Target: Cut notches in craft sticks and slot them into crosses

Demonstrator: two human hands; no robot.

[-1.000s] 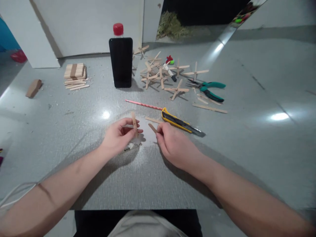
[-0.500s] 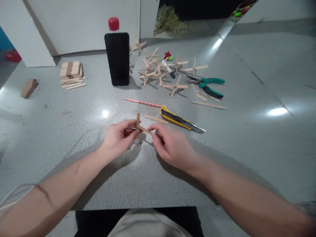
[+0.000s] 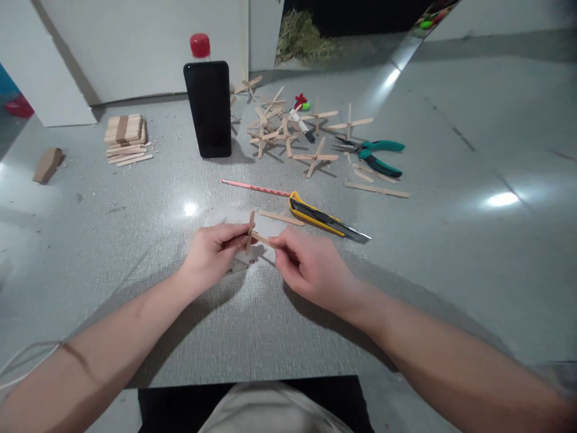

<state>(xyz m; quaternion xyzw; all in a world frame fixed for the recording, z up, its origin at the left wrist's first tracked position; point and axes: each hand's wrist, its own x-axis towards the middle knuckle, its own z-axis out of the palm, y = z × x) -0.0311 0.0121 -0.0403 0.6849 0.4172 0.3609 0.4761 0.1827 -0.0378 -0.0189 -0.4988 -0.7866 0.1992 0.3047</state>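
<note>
My left hand [image 3: 210, 249] pinches an upright wooden craft stick [image 3: 250, 231] just above the table. Against that stick meets the end of a second craft stick [image 3: 262, 239], whose other end is closed in the fingertips of my right hand [image 3: 311, 261]. Fingers hide part of the joint, so I cannot tell whether the sticks are fixed together. Partly under my left hand lies a small clear flat piece [image 3: 237, 266]. A loose stick [image 3: 282, 218] and a yellow utility knife [image 3: 329, 218], blade out, rest beyond my right hand.
Behind the knife lies a red patterned pencil [image 3: 255, 187]. Several crossed-stick pieces [image 3: 317, 157] stand near green-handled pliers [image 3: 378, 155]. A black phone [image 3: 208, 111] leans on a red-capped bottle [image 3: 200, 46]. Bundled craft sticks [image 3: 126, 129] and a brown block [image 3: 48, 165] are at left.
The upright stick has turned so that it shows a narrower side and leans slightly. My fingers have shifted a little around the joint. The whole view has moved slightly.
</note>
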